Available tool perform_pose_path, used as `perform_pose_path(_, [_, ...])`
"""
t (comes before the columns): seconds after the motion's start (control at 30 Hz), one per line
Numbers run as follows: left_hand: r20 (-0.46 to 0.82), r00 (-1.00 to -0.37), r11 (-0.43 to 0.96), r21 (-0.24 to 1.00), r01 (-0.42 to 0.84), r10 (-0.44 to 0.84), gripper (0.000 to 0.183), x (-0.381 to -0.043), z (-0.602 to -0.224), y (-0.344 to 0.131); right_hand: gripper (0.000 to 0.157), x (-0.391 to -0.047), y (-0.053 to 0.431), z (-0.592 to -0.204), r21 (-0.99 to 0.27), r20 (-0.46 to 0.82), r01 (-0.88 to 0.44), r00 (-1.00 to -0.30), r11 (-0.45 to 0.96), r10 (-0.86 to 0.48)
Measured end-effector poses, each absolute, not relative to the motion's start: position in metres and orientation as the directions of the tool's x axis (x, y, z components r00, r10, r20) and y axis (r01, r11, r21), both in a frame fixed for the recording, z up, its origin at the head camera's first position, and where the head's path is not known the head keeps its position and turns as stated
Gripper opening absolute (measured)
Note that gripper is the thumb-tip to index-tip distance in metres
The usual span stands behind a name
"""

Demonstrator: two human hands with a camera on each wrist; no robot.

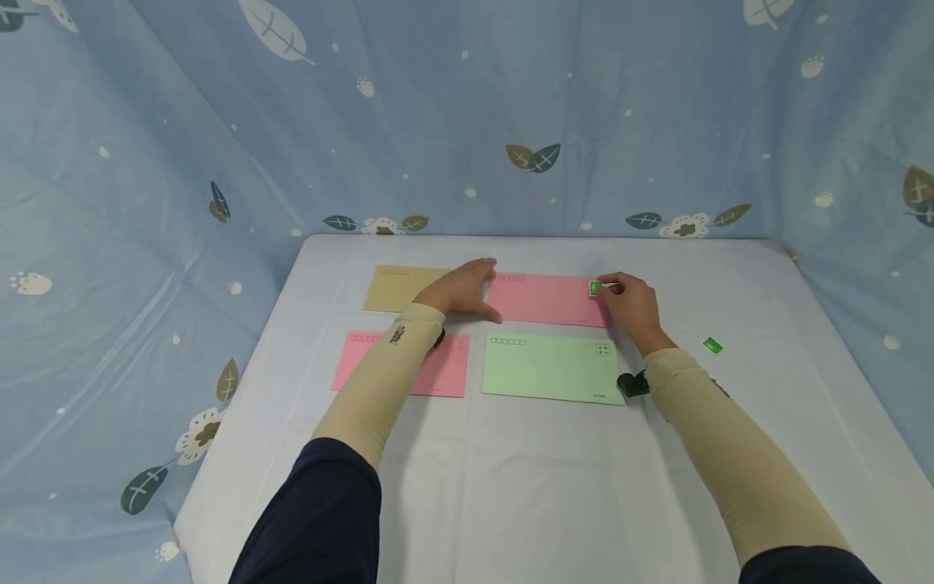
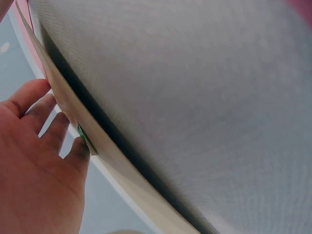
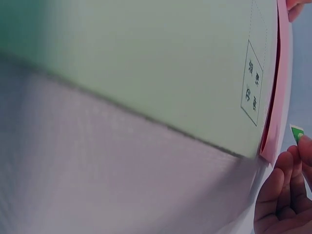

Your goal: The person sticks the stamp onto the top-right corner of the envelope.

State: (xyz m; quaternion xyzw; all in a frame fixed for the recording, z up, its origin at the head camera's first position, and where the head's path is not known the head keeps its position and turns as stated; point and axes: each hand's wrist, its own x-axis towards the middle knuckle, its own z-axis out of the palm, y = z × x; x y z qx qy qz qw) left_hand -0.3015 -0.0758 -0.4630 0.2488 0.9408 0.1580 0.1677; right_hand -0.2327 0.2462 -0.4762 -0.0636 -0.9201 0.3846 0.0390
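Note:
My right hand [image 1: 633, 310] pinches a small green stamp [image 1: 594, 288] between thumb and fingertips, over the upper right corner of the far pink envelope [image 1: 541, 300]. In the right wrist view the stamp [image 3: 297, 132] shows a white border at the fingertips. At that envelope's left edge, my left hand [image 1: 461, 290] lies with fingers and thumb spread, covering the right part of the tan envelope [image 1: 397, 288]. The left wrist view shows a bit of green [image 2: 82, 133] on the tan envelope beside the fingers.
Nearer stand two more envelopes, a pink one [image 1: 447, 373] partly behind my left forearm and a light green one [image 1: 550, 369] with a printed stamp box. Another green stamp [image 1: 713, 345] lies on the white table [image 1: 511, 487], right of my right hand. Blue patterned cloth [image 1: 467, 105] surrounds the table.

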Motion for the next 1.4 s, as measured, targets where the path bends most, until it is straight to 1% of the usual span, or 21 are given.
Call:
perform_pose_path(0.57, [-0.242, -0.824, 0.832, 0.377, 0.407, 0.512, 0.126, -0.302, -0.465, -0.077, 0.033, -0.238, 0.241, -0.478, -0.706, 0.001, 0.095, -0.991, 0.702, 0.135])
perform_pose_path(0.83, [-0.237, -0.826, 0.827, 0.399, 0.397, 0.511, 0.124, -0.301, -0.461, -0.075, 0.034, -0.241, 0.24, -0.479, -0.705, -0.009, 0.102, -0.991, 0.702, 0.135])
perform_pose_path(1.13, [-0.244, -0.827, 0.834, 0.382, 0.399, 0.507, 0.126, -0.301, -0.462, -0.075, 0.033, -0.244, 0.237, -0.477, -0.706, 0.034, 0.055, -0.993, 0.706, 0.112])
perform_pose_path(1.4, [-0.227, -0.828, 0.829, 0.38, 0.41, 0.513, 0.125, -0.301, -0.462, -0.075, 0.034, -0.248, 0.234, -0.477, -0.703, 0.019, 0.07, -0.993, 0.708, 0.116])
